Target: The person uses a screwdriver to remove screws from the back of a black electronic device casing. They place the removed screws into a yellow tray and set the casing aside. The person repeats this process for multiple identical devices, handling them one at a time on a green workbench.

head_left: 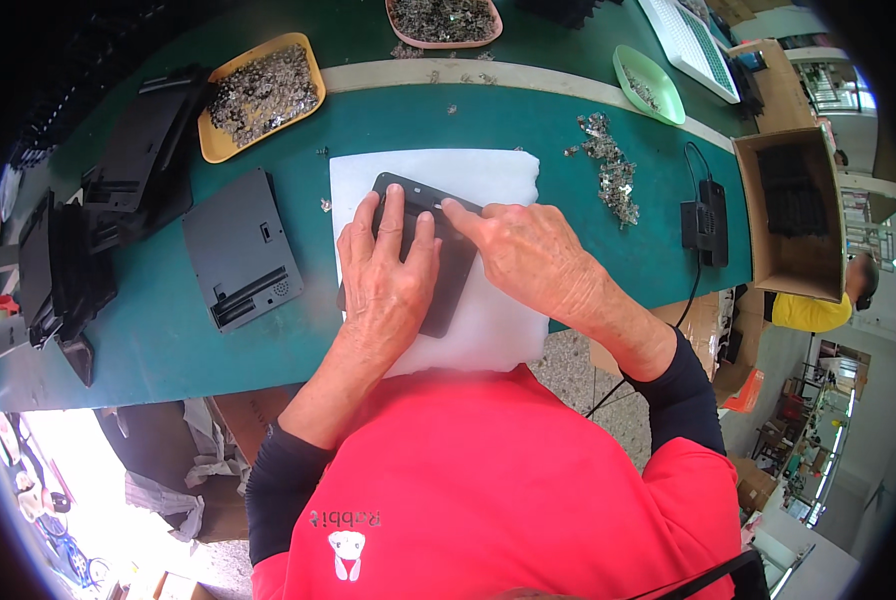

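Flat black plastic panel (446, 262) on white foam sheet (488, 320) near the green surface's (158, 340) front edge, left hand (388, 270) pressed flat on it, right hand's (528, 250) fingertip touching its top edge, hands side by side

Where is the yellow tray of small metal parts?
In the head view, the yellow tray sits far left on the green table, beside stacked black covers.

Even, bright daylight; soft, short shadows under the hands. Overexposed white patch at lower left and glare along the right rim. Strong fisheye bend: the green table (168, 340) edge curves, black vignette rings the frame. Centre sharp, edges smeared and slightly soft.
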Available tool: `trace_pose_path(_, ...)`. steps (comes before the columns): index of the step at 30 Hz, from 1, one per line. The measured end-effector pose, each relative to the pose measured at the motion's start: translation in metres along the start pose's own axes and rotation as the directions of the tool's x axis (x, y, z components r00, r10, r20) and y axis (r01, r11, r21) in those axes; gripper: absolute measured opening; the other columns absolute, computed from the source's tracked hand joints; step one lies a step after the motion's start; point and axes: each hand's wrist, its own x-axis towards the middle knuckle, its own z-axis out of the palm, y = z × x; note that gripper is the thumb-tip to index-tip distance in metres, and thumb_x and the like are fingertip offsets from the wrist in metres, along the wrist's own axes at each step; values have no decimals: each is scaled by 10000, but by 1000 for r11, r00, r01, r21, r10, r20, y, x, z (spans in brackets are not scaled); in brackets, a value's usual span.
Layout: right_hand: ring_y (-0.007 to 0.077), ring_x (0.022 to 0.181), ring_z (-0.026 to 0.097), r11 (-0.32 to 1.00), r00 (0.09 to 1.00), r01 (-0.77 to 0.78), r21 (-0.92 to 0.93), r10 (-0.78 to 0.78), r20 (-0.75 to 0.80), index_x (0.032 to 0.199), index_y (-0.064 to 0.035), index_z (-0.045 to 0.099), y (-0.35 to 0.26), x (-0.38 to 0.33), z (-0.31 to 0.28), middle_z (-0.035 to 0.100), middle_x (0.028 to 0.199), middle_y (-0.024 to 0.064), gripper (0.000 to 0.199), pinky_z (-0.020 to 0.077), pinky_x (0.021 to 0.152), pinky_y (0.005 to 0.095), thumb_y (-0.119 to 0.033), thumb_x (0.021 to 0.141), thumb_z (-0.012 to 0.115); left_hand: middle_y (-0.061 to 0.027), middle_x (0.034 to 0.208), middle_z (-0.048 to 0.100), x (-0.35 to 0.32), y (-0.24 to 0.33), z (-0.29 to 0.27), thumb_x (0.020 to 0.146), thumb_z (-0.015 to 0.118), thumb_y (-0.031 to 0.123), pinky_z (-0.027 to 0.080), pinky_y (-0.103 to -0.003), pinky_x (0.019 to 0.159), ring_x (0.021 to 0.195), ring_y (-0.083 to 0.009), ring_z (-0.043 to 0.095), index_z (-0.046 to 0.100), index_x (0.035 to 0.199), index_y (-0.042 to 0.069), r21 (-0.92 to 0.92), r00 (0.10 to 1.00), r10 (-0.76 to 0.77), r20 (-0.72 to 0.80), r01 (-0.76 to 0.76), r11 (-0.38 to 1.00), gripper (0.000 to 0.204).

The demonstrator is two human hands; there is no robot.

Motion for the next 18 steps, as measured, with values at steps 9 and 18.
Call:
trace_pose_path(9,367,747,659,999,995,-28,46,23,93,1104,2,614,-9,13,-18,655,767,209,318,526,617,444,-20,797,535,-224,1310,542,-2,2,3,766,728,105,420,-490,945,1169,-426,497,693,1075,75,25,999,-46,25,45,999,312)
trace_pose_path(18,352,730,677,981,984,171,-90,-174,-26,783,14,674,-14,21,-28,670,765,203,126,541,618,426,-64,772,575,-262,1245,572,0,2,4,778,678,111,422,-507,905,1140,-457,515,673,1068,50,84,999,21,-24,-19,996,296)
